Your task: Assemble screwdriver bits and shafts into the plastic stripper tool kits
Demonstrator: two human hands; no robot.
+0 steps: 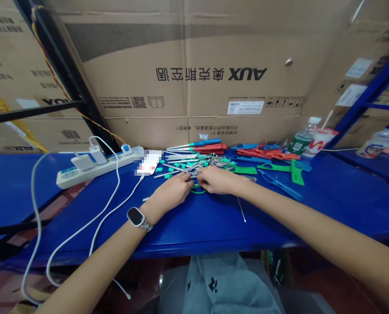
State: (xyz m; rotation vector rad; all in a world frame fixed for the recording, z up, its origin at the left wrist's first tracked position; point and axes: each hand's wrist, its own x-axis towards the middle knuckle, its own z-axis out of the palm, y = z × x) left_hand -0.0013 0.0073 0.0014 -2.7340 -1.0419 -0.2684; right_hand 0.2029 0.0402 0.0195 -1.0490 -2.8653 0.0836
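Note:
My left hand, with a watch on its wrist, is closed in a pinch at the front of a heap of small parts. Close beside it, my right hand is pinched too, knuckles up. What either hand holds is hidden by the fingers. Between and just below them shows a green curved piece. A thin wire with a pale tip sticks out below my right wrist. Around the fingers lie metal tubes and small teal pieces.
Behind the heap lie red handles and blue handles. To the right are orange shells, green shells, a bottle and a cup. A power strip, a phone and white cables occupy the left.

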